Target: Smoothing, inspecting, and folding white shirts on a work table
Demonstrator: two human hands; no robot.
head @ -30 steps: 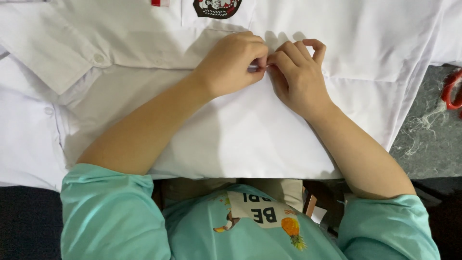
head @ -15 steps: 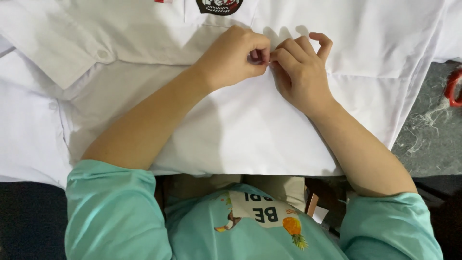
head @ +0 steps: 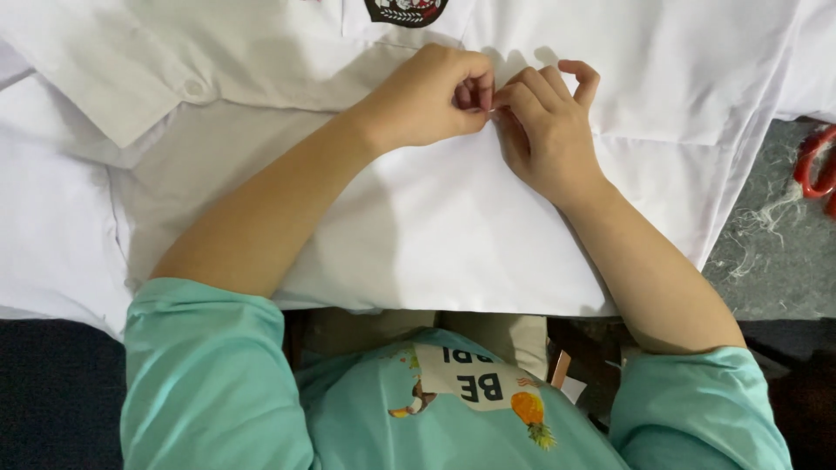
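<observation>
Hands [head: 492, 109] pinching white shirt [head: 435, 226], dark round badge [head: 406, 10] above

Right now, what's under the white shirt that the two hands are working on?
At the right edge of the white shirt a grey mottled tabletop shows, with loose threads and red-handled scissors. More white cloth lies left. Directly beneath the left hand and right hand, all is covered.

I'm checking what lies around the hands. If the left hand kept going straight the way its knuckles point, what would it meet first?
The left hand points right, and the right hand is right there, fingertips already meeting over the white shirt. So it would press into the right hand first; how tight the contact is I cannot tell.
</observation>
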